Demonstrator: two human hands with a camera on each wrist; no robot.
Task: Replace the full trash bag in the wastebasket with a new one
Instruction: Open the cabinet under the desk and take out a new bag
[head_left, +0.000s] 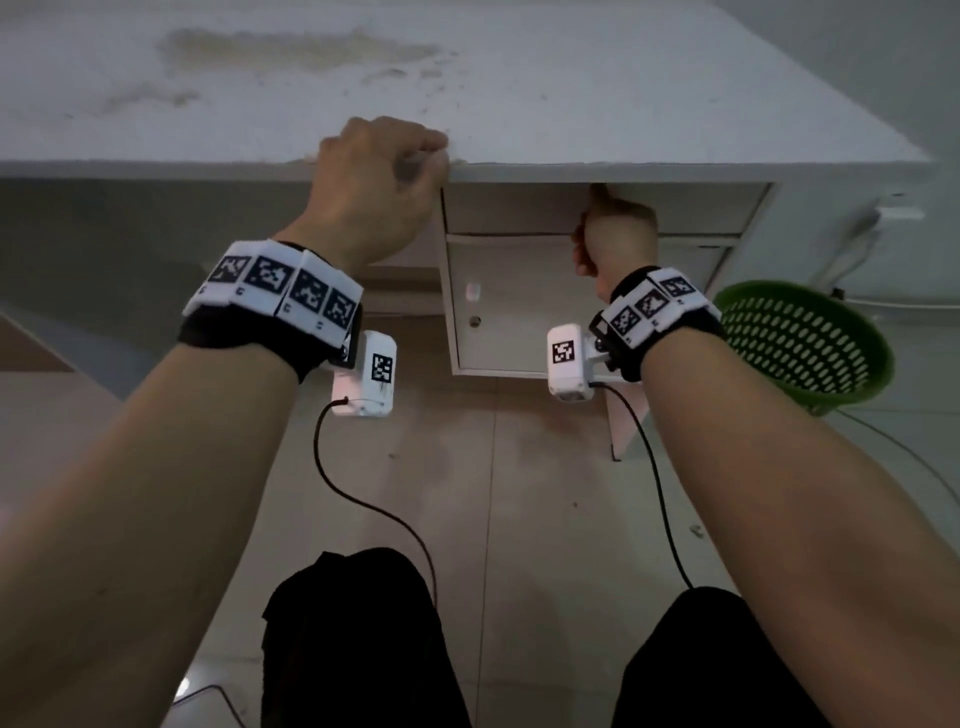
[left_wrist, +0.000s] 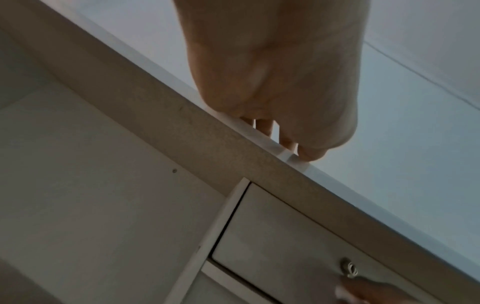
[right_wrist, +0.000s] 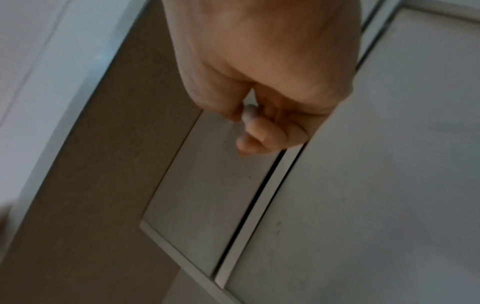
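A green perforated wastebasket (head_left: 800, 343) stands on the floor to the right of the white desk (head_left: 467, 78); no bag shows in it from here. My right hand (head_left: 597, 200) reaches under the desk top and pinches the small white knob (right_wrist: 249, 115) of the top drawer (right_wrist: 202, 185). The drawer front sits flush in its frame. My left hand (head_left: 426, 156) has its fingers (left_wrist: 285, 139) curled over the desk's front edge, left of the drawer (left_wrist: 285, 246). No trash bag appears in any view.
Below the drawer is a white cabinet door (head_left: 509, 312) with a knob and a hole. A plug and white cables (head_left: 893, 213) hang on the wall behind the basket. My knees are low in the head view, above tiled floor (head_left: 493, 493).
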